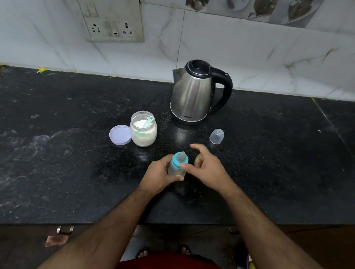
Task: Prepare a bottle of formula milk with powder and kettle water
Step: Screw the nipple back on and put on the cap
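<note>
- Nearest the camera: two bare forearms over the front edge of the black speckled stone counter (pixel 62 145); red garment below them.
- Left hand (pixel 157 175) wraps the body of one small clear baby bottle with a teal screw collar and translucent teat (pixel 178 163); fingers curled round it, thumb across the front.
- Right hand (pixel 207 165) sits just right of the bottle, thumb tip touching the teal collar, other fingers spread and loosely bent above it. Can't tell whether it actually grips the collar.
- Bottle stands upright on the counter, front centre; long axis vertical, teat pointing up.
- One clear dome-shaped bottle cap (pixel 216 136) lies apart, right of and behind the bottle, near the kettle base.
- One stainless steel electric kettle with black lid and handle (pixel 194 92) stands behind the bottle, spout to the left, handle to the right, lid closed.
- One clear glass jar of white powder (pixel 143 129), open, left of the kettle; one pale green plastic scoop (pixel 148 121) rests inside it.
- One round lilac jar lid (pixel 120 134) lies flat, touching the jar's left side.
- One wall switch-and-socket plate (pixel 107 17) on the marble tiles behind.
</note>
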A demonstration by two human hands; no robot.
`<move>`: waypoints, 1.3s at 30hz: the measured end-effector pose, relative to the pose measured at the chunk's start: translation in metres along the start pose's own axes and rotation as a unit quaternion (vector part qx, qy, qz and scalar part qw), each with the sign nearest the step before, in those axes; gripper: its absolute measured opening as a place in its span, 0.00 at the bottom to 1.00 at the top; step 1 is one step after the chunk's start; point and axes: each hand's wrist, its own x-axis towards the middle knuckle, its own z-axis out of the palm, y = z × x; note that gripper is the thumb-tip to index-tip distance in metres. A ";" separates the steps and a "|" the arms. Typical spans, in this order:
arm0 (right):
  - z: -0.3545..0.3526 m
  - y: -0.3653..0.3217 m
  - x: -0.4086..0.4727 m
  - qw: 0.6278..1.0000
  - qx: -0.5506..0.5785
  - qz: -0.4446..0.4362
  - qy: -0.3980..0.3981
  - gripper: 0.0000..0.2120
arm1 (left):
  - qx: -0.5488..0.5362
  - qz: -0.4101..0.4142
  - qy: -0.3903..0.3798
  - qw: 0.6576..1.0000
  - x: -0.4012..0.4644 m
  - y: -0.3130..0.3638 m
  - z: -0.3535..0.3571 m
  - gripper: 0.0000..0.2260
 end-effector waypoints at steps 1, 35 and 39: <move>-0.005 0.006 0.002 1.000 0.021 0.007 0.020 0.30 | 0.006 -0.002 0.002 1.000 0.001 0.002 0.000 0.30; -0.063 0.069 0.093 0.980 -0.073 0.128 0.136 0.17 | 0.045 -0.025 0.039 0.998 0.007 0.022 0.005 0.33; -0.055 0.050 0.072 0.982 -0.008 0.076 0.171 0.21 | 0.037 -0.017 0.040 0.998 0.005 0.021 0.004 0.30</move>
